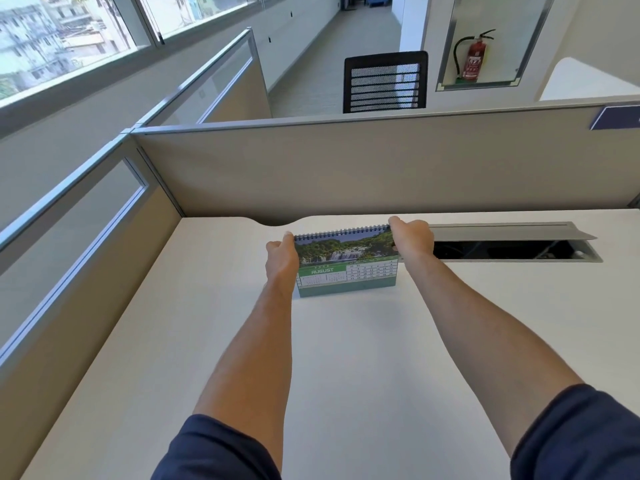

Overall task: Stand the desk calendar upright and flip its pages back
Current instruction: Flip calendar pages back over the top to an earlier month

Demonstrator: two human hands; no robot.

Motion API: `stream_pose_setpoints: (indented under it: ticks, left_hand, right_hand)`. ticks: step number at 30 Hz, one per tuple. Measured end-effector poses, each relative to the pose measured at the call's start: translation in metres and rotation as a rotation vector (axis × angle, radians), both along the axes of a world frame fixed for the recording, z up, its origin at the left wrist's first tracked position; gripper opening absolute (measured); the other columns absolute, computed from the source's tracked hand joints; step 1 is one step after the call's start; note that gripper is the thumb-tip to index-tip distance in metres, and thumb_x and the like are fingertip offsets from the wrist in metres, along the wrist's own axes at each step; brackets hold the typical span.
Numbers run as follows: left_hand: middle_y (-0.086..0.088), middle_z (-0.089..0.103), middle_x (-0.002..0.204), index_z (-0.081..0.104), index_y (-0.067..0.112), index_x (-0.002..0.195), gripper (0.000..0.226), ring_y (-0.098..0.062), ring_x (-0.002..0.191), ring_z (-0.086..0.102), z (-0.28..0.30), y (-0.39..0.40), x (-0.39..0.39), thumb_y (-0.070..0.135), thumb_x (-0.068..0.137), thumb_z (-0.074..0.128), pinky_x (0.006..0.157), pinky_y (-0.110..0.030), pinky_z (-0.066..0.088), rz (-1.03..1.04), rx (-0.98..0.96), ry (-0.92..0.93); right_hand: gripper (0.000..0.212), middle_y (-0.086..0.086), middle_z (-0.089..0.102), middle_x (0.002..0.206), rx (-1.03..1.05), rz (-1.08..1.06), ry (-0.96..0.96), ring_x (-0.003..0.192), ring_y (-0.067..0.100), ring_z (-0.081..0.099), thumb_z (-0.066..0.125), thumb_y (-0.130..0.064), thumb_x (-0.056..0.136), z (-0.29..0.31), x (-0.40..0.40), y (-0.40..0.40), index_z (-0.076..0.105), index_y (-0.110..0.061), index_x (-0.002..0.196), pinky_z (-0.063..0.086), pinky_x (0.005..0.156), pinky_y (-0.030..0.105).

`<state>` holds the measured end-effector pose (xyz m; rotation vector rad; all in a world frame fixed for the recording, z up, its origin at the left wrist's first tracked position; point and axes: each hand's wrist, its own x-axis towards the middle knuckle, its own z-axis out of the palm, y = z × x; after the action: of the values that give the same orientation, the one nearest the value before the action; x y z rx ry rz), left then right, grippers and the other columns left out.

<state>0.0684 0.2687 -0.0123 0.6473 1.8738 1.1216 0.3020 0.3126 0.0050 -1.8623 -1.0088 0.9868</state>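
Office cubicle, pale worktop (346, 358) boxed in by grey partition panels (346, 168) at twelve and nine o'clock. Windows up at ten o'clock, city buildings outside. Beyond the partition at twelve, a black mesh chair (385, 83); at one o'clock, a red fire extinguisher (475, 58) standing in a glass-fronted wall niche, label too small to read.

Set into the worktop at two o'clock of the calendar, a cable tray (512, 250) with its grey lid (502, 232) propped open; dark inside, contents impossible to make out.

Front and centre: desk calendar (348, 263) standing upright on the worktop, spiral binding along the top edge. Waterfall-and-forest photo across the upper half. Green band below reading "AUGUST" in white, a year above it too blurred to read. Date grid to the right, numbers running in rows, most too fine to trust. Two smaller month grids under the green band, illegible.

Both arms stretched straight out, dark blue sleeves (578, 438) at the elbows. Left hand (282, 256) closed on the calendar's left edge, thumb up by the top corner at the binding. Right hand (412, 240) closed on the top right corner, thumb lying over the spiral, fingers wrapped behind. Calendar pinched between the two, base touching the worktop.
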Motion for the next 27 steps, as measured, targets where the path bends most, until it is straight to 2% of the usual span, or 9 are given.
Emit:
stream_pose_setpoints:
  ticks: [6,9,14,16,17,19,21,24,27]
  left_hand:
    - [-0.015,0.061,0.131,0.041,0.017,0.131,0.049,-0.032,0.112,0.056,-0.002,0.0,-0.002,0.057,0.102,0.035,0.091,-0.042,0.04,-0.019,-0.013,0.028]
    - [-0.016,0.059,0.139,0.039,0.016,0.144,0.058,-0.035,0.123,0.056,-0.003,0.0,-0.002,0.057,0.103,0.034,0.097,-0.044,0.042,-0.017,-0.016,0.028]
    - [-0.018,0.057,0.144,0.035,0.015,0.148,0.061,-0.037,0.129,0.055,-0.002,0.0,0.002,0.057,0.104,0.032,0.108,-0.049,0.045,-0.008,-0.019,0.04]
    - [-0.019,0.055,0.146,0.031,0.014,0.15,0.063,-0.039,0.131,0.054,-0.002,0.0,0.002,0.057,0.104,0.032,0.11,-0.052,0.043,-0.001,-0.026,0.048]
    - [-0.019,0.054,0.147,0.029,0.014,0.151,0.065,-0.04,0.132,0.053,-0.001,0.001,0.003,0.057,0.103,0.032,0.111,-0.053,0.043,0.003,-0.034,0.052]
    - [-0.02,0.053,0.148,0.025,0.013,0.153,0.068,-0.041,0.132,0.053,0.0,0.0,0.003,0.058,0.103,0.032,0.112,-0.055,0.043,0.009,-0.043,0.05]
    - [-0.019,0.051,0.15,0.024,0.014,0.153,0.069,-0.041,0.134,0.051,0.0,0.001,0.002,0.06,0.102,0.033,0.114,-0.056,0.042,0.006,-0.045,0.022]
    - [-0.017,0.051,0.15,0.025,0.014,0.152,0.071,-0.038,0.133,0.051,0.001,0.0,0.0,0.063,0.101,0.035,0.111,-0.053,0.043,-0.012,-0.067,-0.039]
    - [-0.015,0.057,0.14,0.024,0.015,0.15,0.068,-0.032,0.121,0.057,0.003,-0.003,-0.002,0.061,0.102,0.038,0.086,-0.043,0.047,-0.016,-0.054,-0.116]
  right_hand:
    - [0.027,0.0,0.036,0.062,-0.021,0.004,0.033,0.057,0.022,0.029,0.056,-0.029,0.077,0.005,-0.003,-0.001,0.034,-0.017,0.067,0.022,0.056,0.033]
    - [0.028,-0.001,0.031,0.06,-0.007,0.013,0.036,0.057,0.021,0.025,0.054,-0.029,0.074,0.004,-0.003,-0.001,0.03,-0.02,0.064,0.019,0.056,0.035]
    - [0.029,-0.004,0.027,0.054,0.028,0.011,0.038,0.055,0.021,0.022,0.053,-0.027,0.075,0.002,-0.002,-0.001,0.028,-0.023,0.059,0.016,0.056,0.034]
    - [0.019,-0.01,0.038,0.054,0.079,0.021,0.041,0.051,0.019,0.032,0.055,-0.024,0.078,0.003,-0.001,-0.001,0.045,-0.027,0.063,0.021,0.053,0.031]
    - [0.01,-0.014,0.05,0.063,0.113,0.024,0.057,0.055,0.015,0.044,0.056,-0.021,0.082,0.003,0.0,-0.001,0.059,-0.029,0.077,0.03,0.053,0.028]
    - [0.033,-0.013,0.064,0.084,0.177,0.036,0.11,0.073,0.012,0.06,0.055,-0.011,0.087,0.001,0.002,0.0,0.068,-0.027,0.112,0.045,0.062,0.028]
    - [0.042,-0.007,0.069,0.093,0.22,0.075,0.157,0.088,0.016,0.067,0.055,-0.002,0.091,0.002,0.004,0.001,0.067,-0.018,0.128,0.055,0.075,0.031]
    - [0.035,-0.006,0.071,0.093,0.304,0.132,0.204,0.085,0.011,0.068,0.058,-0.001,0.095,0.005,0.007,0.0,0.071,-0.018,0.122,0.058,0.075,0.032]
    - [0.027,-0.003,0.075,0.104,0.37,0.158,0.211,0.089,0.006,0.067,0.061,-0.003,0.095,0.005,0.014,0.0,0.077,-0.022,0.106,0.053,0.066,0.015]
